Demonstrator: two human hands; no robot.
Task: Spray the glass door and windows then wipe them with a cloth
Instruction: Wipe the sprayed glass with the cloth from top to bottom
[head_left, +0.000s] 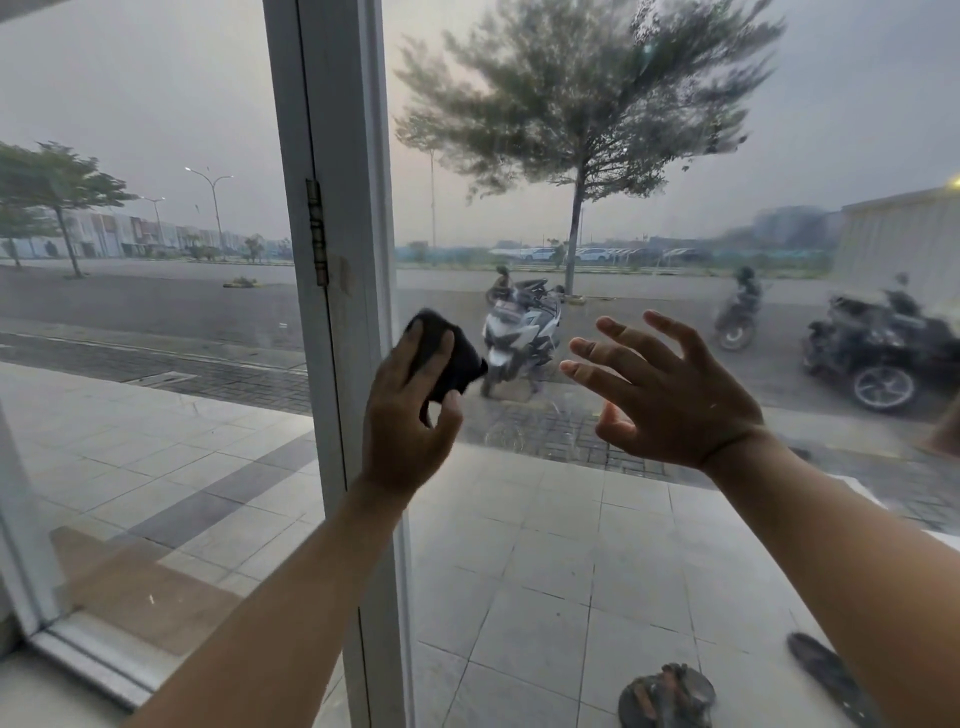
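Observation:
My left hand (410, 410) grips a dark cloth (451, 358) and holds it against the window glass (675, 130), just right of the white frame post (332, 156). Spread-fingered and holding nothing, my right hand (670, 395) is raised close to the same pane, to the right of the cloth. Faint smears and droplets show on the glass near the top right and below my hands. The glass door (145, 208) is to the left of the post, hinged on it. No spray bottle is in view.
A metal hinge (317, 239) sits on the post. Outside are tiled pavement, parked scooters (519, 332) and a tree. Sandals (667, 696) lie on the tiles at the bottom right.

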